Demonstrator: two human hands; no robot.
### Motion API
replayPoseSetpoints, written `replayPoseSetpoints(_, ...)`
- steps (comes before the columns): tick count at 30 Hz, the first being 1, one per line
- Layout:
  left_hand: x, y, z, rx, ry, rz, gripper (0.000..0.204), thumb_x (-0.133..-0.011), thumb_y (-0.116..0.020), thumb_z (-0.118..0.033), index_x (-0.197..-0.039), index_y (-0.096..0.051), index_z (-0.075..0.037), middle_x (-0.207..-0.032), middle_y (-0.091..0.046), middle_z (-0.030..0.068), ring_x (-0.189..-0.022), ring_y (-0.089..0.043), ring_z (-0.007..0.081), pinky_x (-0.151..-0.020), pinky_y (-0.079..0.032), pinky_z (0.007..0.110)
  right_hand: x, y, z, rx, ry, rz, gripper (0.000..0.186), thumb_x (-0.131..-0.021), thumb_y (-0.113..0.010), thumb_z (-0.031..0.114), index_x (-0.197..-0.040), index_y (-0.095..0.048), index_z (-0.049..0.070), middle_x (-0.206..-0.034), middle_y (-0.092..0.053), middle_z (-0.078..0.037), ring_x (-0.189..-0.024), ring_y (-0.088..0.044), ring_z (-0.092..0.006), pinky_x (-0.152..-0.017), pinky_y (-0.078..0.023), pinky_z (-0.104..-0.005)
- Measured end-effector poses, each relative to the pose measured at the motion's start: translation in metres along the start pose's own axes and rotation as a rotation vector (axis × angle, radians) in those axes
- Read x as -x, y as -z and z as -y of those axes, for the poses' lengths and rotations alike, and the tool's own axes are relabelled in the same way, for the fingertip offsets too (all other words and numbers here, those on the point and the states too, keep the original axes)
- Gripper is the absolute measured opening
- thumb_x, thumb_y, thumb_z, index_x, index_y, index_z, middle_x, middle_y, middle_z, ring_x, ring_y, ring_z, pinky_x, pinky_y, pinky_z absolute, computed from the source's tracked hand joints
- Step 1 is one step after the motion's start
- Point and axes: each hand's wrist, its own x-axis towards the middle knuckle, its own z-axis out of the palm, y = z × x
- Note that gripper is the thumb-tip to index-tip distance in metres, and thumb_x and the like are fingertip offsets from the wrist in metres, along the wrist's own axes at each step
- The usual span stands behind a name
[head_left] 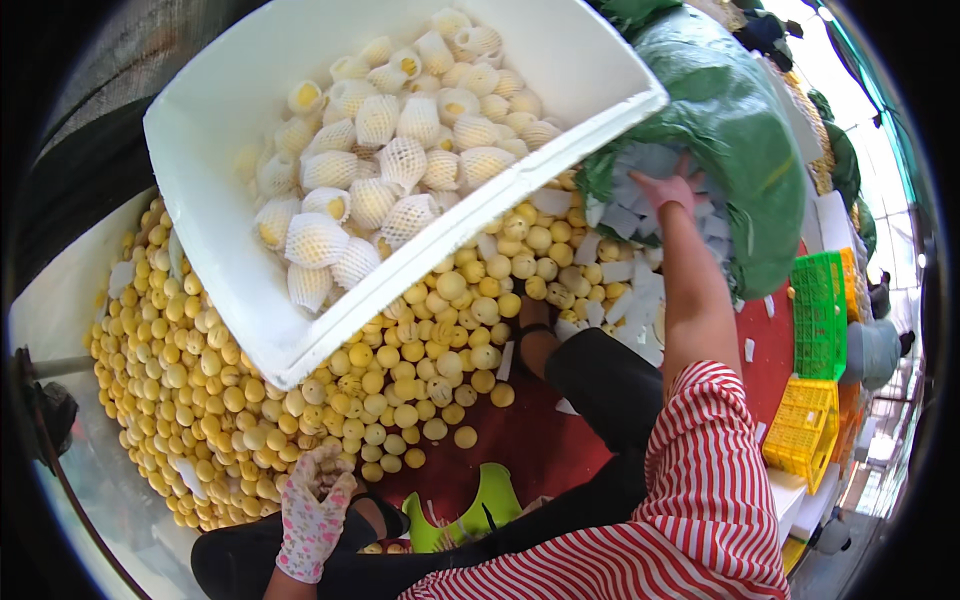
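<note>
My left hand (pixel 318 505), in a white glove with a floral print, is at the near edge of a big heap of round yellow fruit (pixel 235 385). Its fingers curl loosely, with a gap to the thumb, and nothing shows between them. My right hand (pixel 668 188) reaches into a green plastic bag (pixel 735 130), fingers spread over flat white foam sleeves (pixel 632 205). Above the heap, a tilted white foam box (pixel 215 130) contains many fruits in white foam nets (pixel 377 120).
Between my legs, a bright green plastic stool (pixel 488 500) stands on the red floor covering (pixel 520 440). Loose white sleeves (pixel 640 300) lie by the bag. A green crate (pixel 818 315) and a yellow crate (pixel 803 425) stand at the right. Other people are farther off.
</note>
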Motion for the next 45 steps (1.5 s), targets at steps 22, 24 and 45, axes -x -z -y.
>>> replayPoseSetpoints(22, 0.034, 0.008, 0.027, -0.179, -0.008, 0.184, 0.037, -0.091, -0.064, -0.010, -0.127, -0.056, -0.004, -0.096, -0.065, 0.0052, -0.084, -0.061, 0.0116, -0.078, -0.051, 0.026, 0.145, -0.141, -0.054, -0.538, 0.447, 0.164, 0.086, -0.075, -0.080, 0.032, -0.139, -0.040, -0.010, -0.136, -0.051, -0.023, -0.125, -0.050, -0.0302, -0.109, -0.037, -0.0369)
replayPoseSetpoints(24, 0.043, 0.007, 0.027, -0.293, -0.028, 0.216, 0.038, -0.091, -0.065, -0.014, -0.126, -0.055, -0.003, -0.093, -0.065, 0.0083, -0.081, -0.063, 0.0156, -0.074, -0.052, 0.029, 0.266, -0.108, -0.005, -0.872, 0.268, 0.502, 0.084, -0.073, -0.082, 0.028, -0.138, -0.042, -0.007, -0.130, -0.055, -0.021, -0.121, -0.052, -0.0276, -0.105, -0.041, -0.0372)
replayPoseSetpoints(45, 0.022, 0.045, 0.095, 0.171, -0.112, -0.173, 0.038, -0.090, -0.068, -0.011, -0.125, -0.056, -0.002, -0.107, -0.065, 0.0062, -0.094, -0.061, 0.0119, -0.080, -0.051, 0.024, 0.472, -0.069, 0.049, -0.238, 1.080, 0.358, 0.052, -0.082, -0.071, 0.022, -0.130, -0.056, 0.008, -0.131, -0.057, -0.016, -0.108, -0.060, -0.0343, -0.095, -0.047, -0.0399)
